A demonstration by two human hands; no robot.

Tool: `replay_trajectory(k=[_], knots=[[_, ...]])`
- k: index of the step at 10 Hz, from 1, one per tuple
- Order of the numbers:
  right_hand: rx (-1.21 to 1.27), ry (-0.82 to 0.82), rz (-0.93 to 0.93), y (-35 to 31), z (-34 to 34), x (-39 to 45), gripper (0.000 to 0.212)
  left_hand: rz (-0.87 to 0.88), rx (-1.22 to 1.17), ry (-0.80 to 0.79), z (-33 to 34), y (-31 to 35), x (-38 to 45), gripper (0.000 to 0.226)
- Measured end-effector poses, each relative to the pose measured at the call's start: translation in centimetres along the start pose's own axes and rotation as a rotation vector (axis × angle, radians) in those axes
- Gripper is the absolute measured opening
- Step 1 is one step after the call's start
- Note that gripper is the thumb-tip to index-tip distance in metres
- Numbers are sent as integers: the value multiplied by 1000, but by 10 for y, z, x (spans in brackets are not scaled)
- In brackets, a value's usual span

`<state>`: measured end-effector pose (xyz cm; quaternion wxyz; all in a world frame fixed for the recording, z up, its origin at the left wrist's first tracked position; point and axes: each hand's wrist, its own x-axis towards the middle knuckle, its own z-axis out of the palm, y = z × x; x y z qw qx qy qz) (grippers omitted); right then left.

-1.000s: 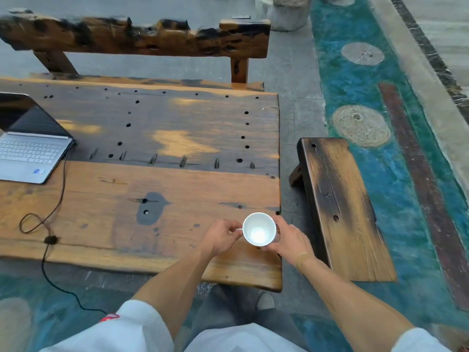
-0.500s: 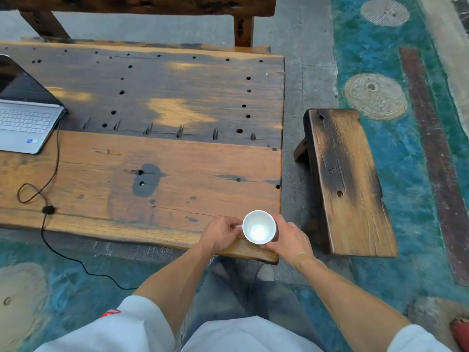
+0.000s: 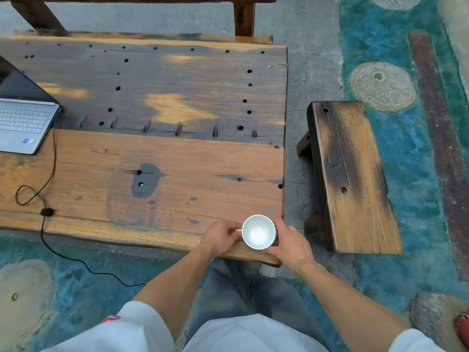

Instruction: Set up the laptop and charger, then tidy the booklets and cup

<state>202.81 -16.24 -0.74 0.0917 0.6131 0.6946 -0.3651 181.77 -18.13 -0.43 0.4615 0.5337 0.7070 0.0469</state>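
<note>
A white cup (image 3: 258, 231), empty inside, is at the near right corner of the wooden table (image 3: 177, 161). My left hand (image 3: 219, 237) pinches its handle on the left side. My right hand (image 3: 289, 241) wraps its right side. An open silver laptop (image 3: 22, 118) stands at the table's left edge. Its black charger cable (image 3: 50, 179) loops over the table, passes a small black lump at the front edge and drops to the floor. No booklets are in view.
A low wooden bench (image 3: 347, 174) stands right of the table across a narrow gap. Another bench (image 3: 243, 19) runs behind the table. The floor is painted teal with round stone discs (image 3: 383, 86). My legs are under the table's front edge.
The camera has tilted down and the view of the table slid up and away. Both hands stay on the cup at the table's near right corner.
</note>
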Motion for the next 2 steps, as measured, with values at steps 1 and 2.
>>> replay_trajectory(k=[1, 2], knots=[[-11, -43, -25, -1, -12, 2, 89, 10, -38, -79, -2, -2, 5, 31], [-2, -133, -23, -3, -19, 2, 106, -23, -155, -202, -1, -8, 7, 47]])
